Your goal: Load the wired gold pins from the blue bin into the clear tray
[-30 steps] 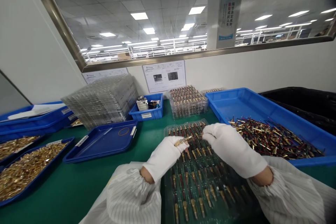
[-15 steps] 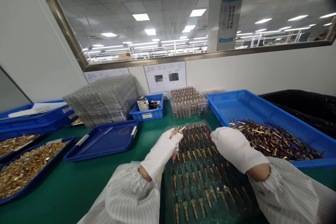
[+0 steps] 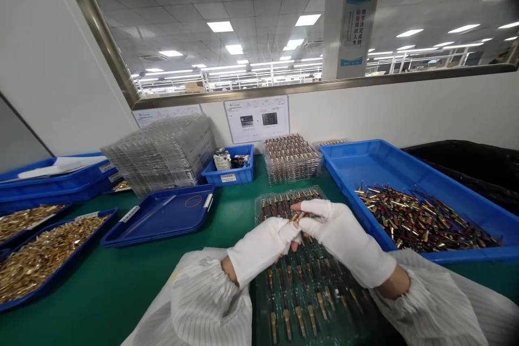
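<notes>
My left hand point(image 3: 265, 246), in a white fingerless glove, is closed on a few small gold-coloured metal connectors point(image 3: 298, 217). My right hand point(image 3: 344, 235), gloved the same way, meets it over the tray, its fingers pinched at those connectors; how many it grips is hidden. Beneath both hands lies a clear plastic tray point(image 3: 258, 219) with rows of gold connectors on red and black wires point(image 3: 286, 321). The hands cover the tray's middle.
To the right, a large blue bin point(image 3: 352, 173) holds a heap of wired connectors. Trays of loose gold parts point(image 3: 52, 257) stand at left, beside an unfilled blue tray point(image 3: 162, 221). Behind are stacked clear trays point(image 3: 162, 154), a small blue box point(image 3: 229, 175) and filled trays point(image 3: 292, 159).
My right hand has moved left from the tray's right side to the connectors in my left hand. The left hand has shifted slightly right and down, still holding them.
</notes>
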### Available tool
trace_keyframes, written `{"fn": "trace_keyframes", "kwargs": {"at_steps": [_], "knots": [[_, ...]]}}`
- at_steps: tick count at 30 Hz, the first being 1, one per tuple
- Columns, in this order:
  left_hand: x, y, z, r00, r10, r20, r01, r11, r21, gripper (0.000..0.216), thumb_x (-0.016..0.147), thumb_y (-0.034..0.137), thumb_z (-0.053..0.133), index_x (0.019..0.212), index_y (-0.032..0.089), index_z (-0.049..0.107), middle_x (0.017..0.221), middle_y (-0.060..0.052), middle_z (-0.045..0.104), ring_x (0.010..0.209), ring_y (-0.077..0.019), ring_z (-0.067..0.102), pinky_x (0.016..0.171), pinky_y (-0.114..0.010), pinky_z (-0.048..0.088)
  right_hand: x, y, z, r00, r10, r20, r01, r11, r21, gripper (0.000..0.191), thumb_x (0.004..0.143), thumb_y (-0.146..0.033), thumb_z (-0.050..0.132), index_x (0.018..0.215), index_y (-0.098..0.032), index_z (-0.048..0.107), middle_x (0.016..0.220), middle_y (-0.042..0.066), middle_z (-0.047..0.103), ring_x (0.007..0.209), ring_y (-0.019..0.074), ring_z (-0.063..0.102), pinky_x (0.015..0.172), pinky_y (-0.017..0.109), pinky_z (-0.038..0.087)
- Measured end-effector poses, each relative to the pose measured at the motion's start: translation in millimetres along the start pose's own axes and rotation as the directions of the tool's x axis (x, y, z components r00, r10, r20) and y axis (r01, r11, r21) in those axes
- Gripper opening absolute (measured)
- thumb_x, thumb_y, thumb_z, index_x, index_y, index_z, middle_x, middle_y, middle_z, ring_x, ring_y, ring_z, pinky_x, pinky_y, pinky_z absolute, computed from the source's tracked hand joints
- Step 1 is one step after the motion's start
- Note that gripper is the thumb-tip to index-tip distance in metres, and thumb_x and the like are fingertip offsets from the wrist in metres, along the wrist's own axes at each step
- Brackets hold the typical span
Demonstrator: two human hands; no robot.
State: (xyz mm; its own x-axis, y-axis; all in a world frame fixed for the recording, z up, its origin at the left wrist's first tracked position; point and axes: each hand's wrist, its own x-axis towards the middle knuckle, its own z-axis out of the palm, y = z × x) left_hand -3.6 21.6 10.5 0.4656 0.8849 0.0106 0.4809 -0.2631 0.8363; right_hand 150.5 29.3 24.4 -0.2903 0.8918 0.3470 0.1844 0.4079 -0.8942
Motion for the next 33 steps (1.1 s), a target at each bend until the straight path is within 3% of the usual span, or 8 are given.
{"fn": "trace_keyframes", "kwargs": {"at_steps": [4, 10, 15, 20, 23, 29, 33], "knots": [[0.7, 4.2, 1.0, 1.000, -0.012, -0.024, 0.014, 0.999, 0.049, 0.049, 0.078, 0.047, 0.024, 0.056, 0.013, 0.051, 0.044, 0.005, 0.041, 0.040, -0.0046, 0.036, 0.045, -0.017, 0.030, 0.5, 6.2, 1.1, 0.998, 0.038, 0.052, -0.040, 0.999, 0.034, 0.022, 0.065, -0.017, 0.050, 0.083, -0.017, 0.063, 0.075, 0.002, 0.062, 0.051, 0.0100, 0.053, 0.049, 0.022, 0.045], [4.8, 1.6, 4.3, 0.995, -0.017, -0.095, 0.022, 0.999, 0.050, 0.041, 0.076, 0.048, 0.032, 0.062, 0.014, 0.049, 0.046, 0.005, 0.041, 0.044, -0.0061, 0.037, 0.047, -0.018, 0.030, 2.7, 11.3, 0.4, 0.994, 0.108, 0.018, -0.108, 0.994, -0.023, 0.029, 0.064, -0.015, 0.051, 0.090, -0.017, 0.062, 0.079, 0.003, 0.063, 0.068, 0.0142, 0.057, 0.062, 0.025, 0.046], [3.4, 2.8, 2.8, 0.997, 0.011, -0.073, -0.002, 0.993, 0.118, 0.036, 0.077, 0.044, 0.033, 0.069, 0.014, 0.051, 0.053, 0.005, 0.041, 0.048, -0.0063, 0.033, 0.048, -0.018, 0.029, -0.6, 7.4, 0.8, 0.996, -0.087, 0.027, 0.090, 0.979, -0.185, 0.020, 0.066, -0.013, 0.050, 0.078, -0.020, 0.064, 0.081, 0.001, 0.063, 0.077, 0.0135, 0.055, 0.075, 0.024, 0.042], [2.9, 7.8, 0.1, 0.991, 0.076, -0.113, -0.060, 0.989, 0.132, 0.037, 0.077, 0.044, 0.032, 0.075, 0.013, 0.052, 0.061, 0.003, 0.042, 0.057, -0.0078, 0.034, 0.055, -0.019, 0.032, -3.3, 3.9, 4.6, 0.984, -0.180, 0.015, 0.179, 0.963, -0.203, 0.012, 0.067, -0.015, 0.051, 0.070, -0.020, 0.062, 0.073, -0.001, 0.060, 0.071, 0.0119, 0.053, 0.070, 0.022, 0.042], [2.5, 6.8, 0.0, 0.992, 0.081, -0.096, -0.064, 0.984, 0.169, 0.038, 0.077, 0.044, 0.031, 0.072, 0.013, 0.052, 0.060, 0.003, 0.041, 0.056, -0.0080, 0.034, 0.055, -0.019, 0.033, -1.3, 5.6, 4.9, 0.994, -0.109, -0.013, 0.107, 0.989, -0.097, 0.010, 0.066, -0.015, 0.051, 0.064, -0.018, 0.061, 0.068, -0.001, 0.059, 0.067, 0.0114, 0.053, 0.064, 0.021, 0.042], [1.3, 5.1, -3.8, 0.990, 0.123, -0.075, -0.106, 0.974, 0.199, 0.036, 0.080, 0.041, 0.028, 0.074, 0.014, 0.052, 0.062, 0.003, 0.044, 0.055, -0.0075, 0.036, 0.054, -0.019, 0.033, 5.9, 5.1, -1.8, 0.987, 0.158, 0.000, -0.157, 0.984, 0.083, 0.015, 0.061, -0.021, 0.052, 0.069, -0.012, 0.062, 0.050, 0.000, 0.056, 0.045, 0.0096, 0.049, 0.043, 0.020, 0.038], [0.0, 11.7, -10.0, 0.987, 0.140, -0.079, -0.110, 0.947, 0.303, 0.035, 0.080, 0.039, 0.029, 0.079, 0.016, 0.055, 0.066, 0.002, 0.051, 0.059, -0.0093, 0.041, 0.059, -0.020, 0.035, 6.3, -1.7, -2.1, 0.982, 0.175, -0.071, -0.170, 0.983, 0.070, 0.018, 0.060, -0.022, 0.054, 0.071, -0.012, 0.063, 0.052, 0.000, 0.058, 0.046, 0.0105, 0.051, 0.044, 0.020, 0.039]]}}
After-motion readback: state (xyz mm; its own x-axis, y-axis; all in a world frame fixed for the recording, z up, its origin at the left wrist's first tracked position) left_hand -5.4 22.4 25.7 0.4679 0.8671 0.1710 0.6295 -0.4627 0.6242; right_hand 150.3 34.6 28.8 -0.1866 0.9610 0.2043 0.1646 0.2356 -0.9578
